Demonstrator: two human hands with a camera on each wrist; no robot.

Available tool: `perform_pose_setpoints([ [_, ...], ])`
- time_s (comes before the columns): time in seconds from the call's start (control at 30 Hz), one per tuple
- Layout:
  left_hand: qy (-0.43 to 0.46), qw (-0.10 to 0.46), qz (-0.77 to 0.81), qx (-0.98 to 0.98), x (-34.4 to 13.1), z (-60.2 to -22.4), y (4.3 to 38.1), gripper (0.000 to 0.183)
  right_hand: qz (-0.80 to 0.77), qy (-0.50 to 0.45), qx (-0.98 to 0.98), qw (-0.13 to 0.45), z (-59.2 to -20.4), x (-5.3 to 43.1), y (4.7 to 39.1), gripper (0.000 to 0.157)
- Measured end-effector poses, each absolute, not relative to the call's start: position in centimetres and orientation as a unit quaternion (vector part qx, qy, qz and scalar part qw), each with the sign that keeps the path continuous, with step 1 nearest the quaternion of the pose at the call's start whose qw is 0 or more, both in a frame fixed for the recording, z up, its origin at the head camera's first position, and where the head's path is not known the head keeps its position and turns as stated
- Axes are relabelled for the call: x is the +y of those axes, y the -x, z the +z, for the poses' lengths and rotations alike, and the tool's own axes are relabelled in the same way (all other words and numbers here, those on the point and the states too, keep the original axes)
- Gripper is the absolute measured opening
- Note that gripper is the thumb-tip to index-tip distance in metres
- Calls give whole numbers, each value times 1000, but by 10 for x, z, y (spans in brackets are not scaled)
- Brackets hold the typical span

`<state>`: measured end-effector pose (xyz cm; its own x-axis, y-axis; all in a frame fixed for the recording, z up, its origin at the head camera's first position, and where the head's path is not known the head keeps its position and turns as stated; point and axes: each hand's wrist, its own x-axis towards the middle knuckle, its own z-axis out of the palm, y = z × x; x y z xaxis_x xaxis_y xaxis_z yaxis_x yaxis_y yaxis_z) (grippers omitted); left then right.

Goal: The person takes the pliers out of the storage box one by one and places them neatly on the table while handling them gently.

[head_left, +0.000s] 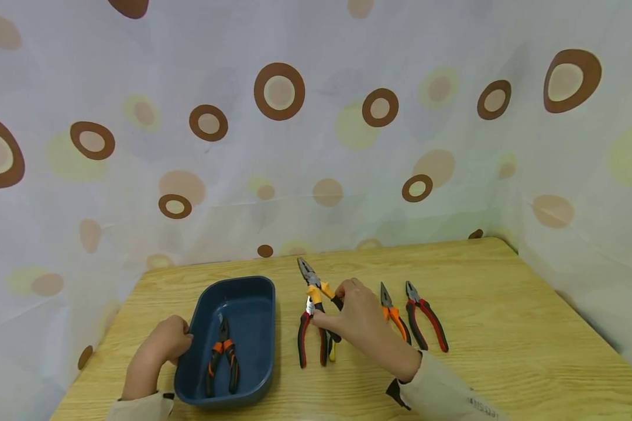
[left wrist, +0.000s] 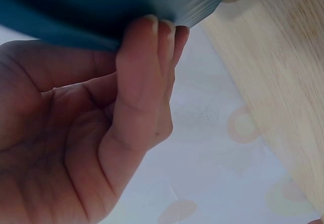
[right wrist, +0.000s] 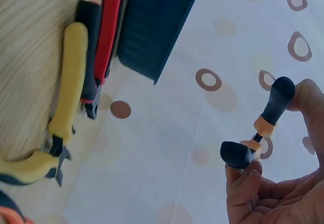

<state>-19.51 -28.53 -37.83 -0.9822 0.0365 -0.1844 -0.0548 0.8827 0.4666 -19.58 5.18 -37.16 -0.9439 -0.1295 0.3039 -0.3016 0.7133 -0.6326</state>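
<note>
My right hand (head_left: 362, 318) grips a pair of pliers (head_left: 314, 292) with yellow-and-black handles, one handle at the thumb and the other at the fingers. Their dark jaws point up and away, over the middle of the table. My left hand (head_left: 167, 339) holds the left rim of a dark blue plastic bin (head_left: 250, 324), fingers against its outer wall in the left wrist view. Inside the bin lie pliers (head_left: 229, 351) with orange-and-black handles. Below the right hand are red-and-black pliers (head_left: 303, 342), and beside them yellow-handled pliers (right wrist: 76, 77), mostly hidden in the head view.
To the right of my right hand lie orange-handled pliers (head_left: 397, 318) and another red-and-black pair (head_left: 425, 321). The wooden table (head_left: 505, 351) ends at a patterned sheet (head_left: 316, 146) hanging behind and on both sides.
</note>
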Motion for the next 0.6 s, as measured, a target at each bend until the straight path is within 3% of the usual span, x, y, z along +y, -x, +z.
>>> perform_pose_setpoints([
  [0.6,6,88,246,965,-287,-378,196,29,320,-49,-941,100,-383,111,195,43],
])
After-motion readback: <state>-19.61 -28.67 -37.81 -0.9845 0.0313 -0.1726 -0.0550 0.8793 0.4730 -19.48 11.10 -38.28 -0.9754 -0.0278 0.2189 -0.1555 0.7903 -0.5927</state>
